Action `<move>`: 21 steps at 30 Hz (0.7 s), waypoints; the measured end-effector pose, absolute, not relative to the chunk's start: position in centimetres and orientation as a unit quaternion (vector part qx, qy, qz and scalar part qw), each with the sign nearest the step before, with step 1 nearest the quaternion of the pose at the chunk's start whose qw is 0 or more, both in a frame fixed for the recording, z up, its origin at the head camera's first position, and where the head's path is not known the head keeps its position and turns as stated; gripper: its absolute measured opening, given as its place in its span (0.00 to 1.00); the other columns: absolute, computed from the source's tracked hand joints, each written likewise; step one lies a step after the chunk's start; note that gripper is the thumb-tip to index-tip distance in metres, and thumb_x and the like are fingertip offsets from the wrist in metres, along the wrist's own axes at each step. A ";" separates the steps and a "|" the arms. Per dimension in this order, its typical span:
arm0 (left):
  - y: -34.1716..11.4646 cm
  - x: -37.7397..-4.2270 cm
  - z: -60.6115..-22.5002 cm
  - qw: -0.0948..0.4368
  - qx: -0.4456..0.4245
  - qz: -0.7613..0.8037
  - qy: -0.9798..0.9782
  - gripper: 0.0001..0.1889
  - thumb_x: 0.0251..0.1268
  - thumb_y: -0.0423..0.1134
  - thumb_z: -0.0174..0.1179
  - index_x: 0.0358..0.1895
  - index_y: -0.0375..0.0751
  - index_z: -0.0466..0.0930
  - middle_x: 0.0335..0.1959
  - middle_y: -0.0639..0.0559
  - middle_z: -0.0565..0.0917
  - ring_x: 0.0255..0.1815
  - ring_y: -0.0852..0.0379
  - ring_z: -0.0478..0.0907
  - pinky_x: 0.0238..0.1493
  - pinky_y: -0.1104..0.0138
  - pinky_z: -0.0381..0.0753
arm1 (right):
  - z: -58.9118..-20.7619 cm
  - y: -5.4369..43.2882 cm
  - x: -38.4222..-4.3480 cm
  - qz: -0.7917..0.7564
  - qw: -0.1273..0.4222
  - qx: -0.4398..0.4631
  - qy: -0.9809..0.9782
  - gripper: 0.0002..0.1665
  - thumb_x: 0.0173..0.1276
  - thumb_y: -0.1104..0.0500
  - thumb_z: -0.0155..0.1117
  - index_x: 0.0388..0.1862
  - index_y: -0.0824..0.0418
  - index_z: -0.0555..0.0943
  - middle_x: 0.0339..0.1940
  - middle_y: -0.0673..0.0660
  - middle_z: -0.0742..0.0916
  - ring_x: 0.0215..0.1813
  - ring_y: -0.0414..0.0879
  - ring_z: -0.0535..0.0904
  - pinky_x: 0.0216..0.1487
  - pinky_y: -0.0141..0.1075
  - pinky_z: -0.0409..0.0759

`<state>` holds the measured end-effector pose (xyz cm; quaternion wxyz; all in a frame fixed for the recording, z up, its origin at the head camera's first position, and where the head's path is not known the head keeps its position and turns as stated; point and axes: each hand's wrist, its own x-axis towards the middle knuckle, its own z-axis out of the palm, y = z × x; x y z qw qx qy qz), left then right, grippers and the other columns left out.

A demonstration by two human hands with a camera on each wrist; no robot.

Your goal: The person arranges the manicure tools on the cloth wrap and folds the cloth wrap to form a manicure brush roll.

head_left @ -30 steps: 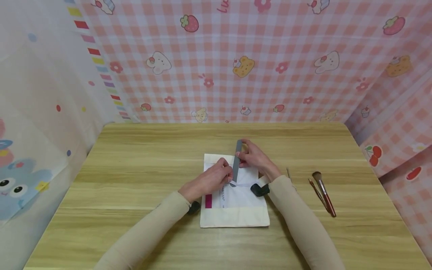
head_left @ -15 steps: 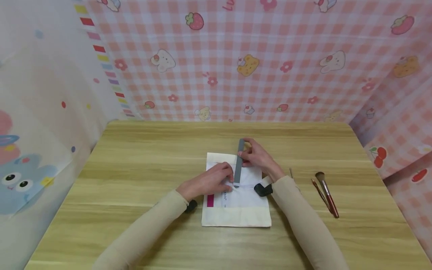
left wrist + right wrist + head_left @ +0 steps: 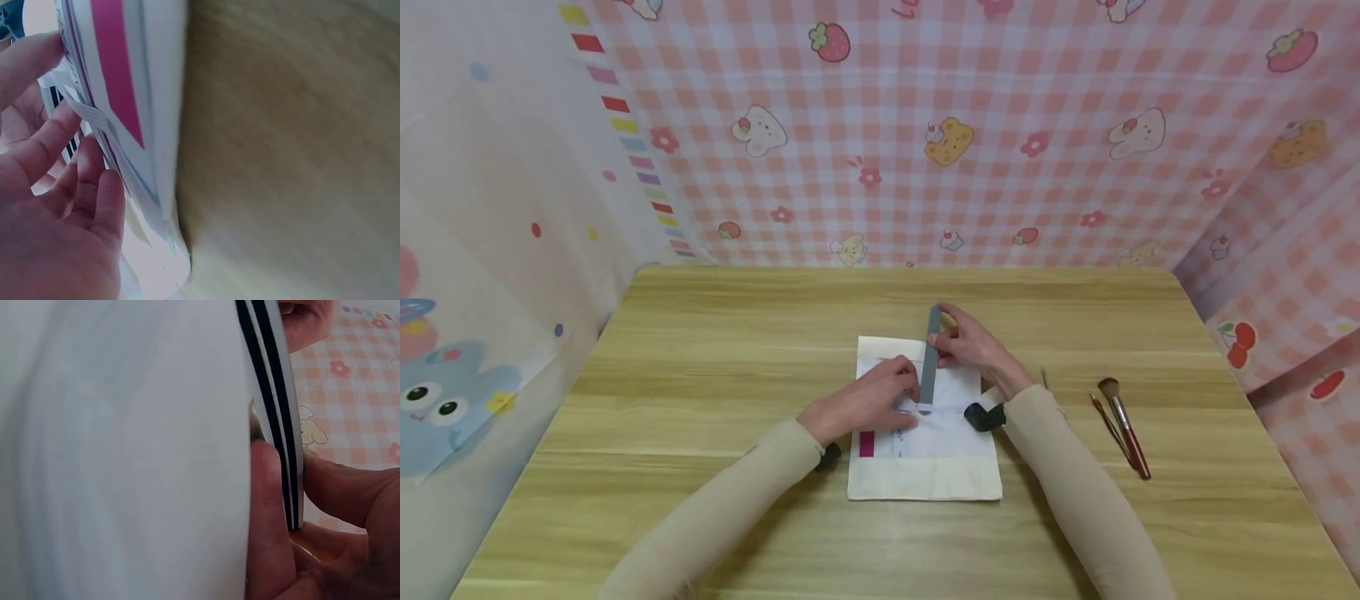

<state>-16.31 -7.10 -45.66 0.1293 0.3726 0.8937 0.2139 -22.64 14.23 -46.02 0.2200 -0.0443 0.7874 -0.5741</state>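
A cream and white cloth case (image 3: 925, 479) with a magenta patch and small print lies flat on the table. My right hand (image 3: 976, 346) pinches a long grey nail file (image 3: 929, 354) near its far end; black and white layers show along its edge in the right wrist view. The file slants over the case, its near end at a white elastic band (image 3: 94, 115). Around that end, my left hand (image 3: 868, 404) has thumb and fingers spread apart. In the left wrist view a left fingertip (image 3: 70, 115) touches the band. How far the file passes under it is hidden.
On the wooden table (image 3: 700, 350) to the right lie a red-handled makeup brush (image 3: 1126, 429) and a thin brown tool (image 3: 1111, 429). A slim metal piece (image 3: 1047, 381) shows partly behind the right sleeve. A checked pink curtain (image 3: 880, 100) hangs behind the table.
My left thumb and fingers have parted from their earlier pinch near the file's lower end. The right hand keeps its hold on the file, almost in the same place.
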 end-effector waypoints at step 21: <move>-6.8 -19.7 -44.9 0.021 0.309 0.210 0.927 0.13 0.78 0.38 0.59 0.56 0.33 0.84 0.53 0.42 0.81 0.54 0.46 0.77 0.59 0.56 0.76 | -46.2 14.4 -22.4 -0.570 0.224 -0.075 0.787 0.41 0.78 0.62 0.62 0.84 0.54 0.56 0.45 0.62 0.82 0.40 0.50 0.81 0.41 0.39 0.86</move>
